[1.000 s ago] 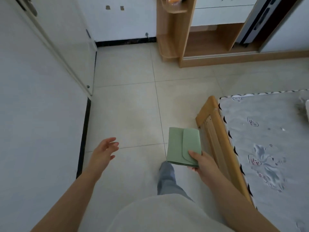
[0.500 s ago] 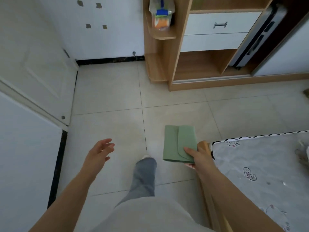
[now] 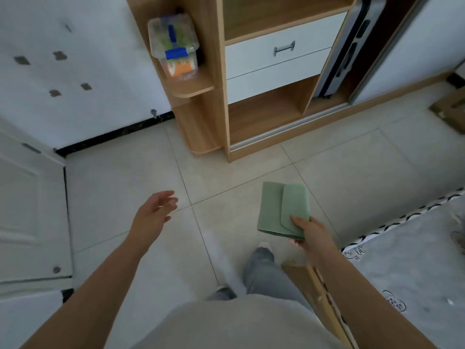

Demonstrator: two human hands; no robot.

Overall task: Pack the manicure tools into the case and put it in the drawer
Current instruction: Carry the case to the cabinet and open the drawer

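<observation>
A flat green case with its flap closed hangs over the tiled floor, pinched at its near right corner by my right hand. My left hand floats to the left of it, fingers apart and holding nothing. Ahead stands a wooden cabinet with two white drawers: the upper drawer has a metal handle, the lower drawer sits just beneath it. Both drawers are closed. The manicure tools are not visible.
A wooden side shelf on the cabinet's left carries a clear plastic box with blue and orange contents. A grey suitcase leans inside the cabinet's right bay. The bed with its wooden frame lies at my right, a white door at my left.
I have walked towards the cabinet, which now looms larger and closer. The bed has slid off to the right. The green case stays in my right hand.
</observation>
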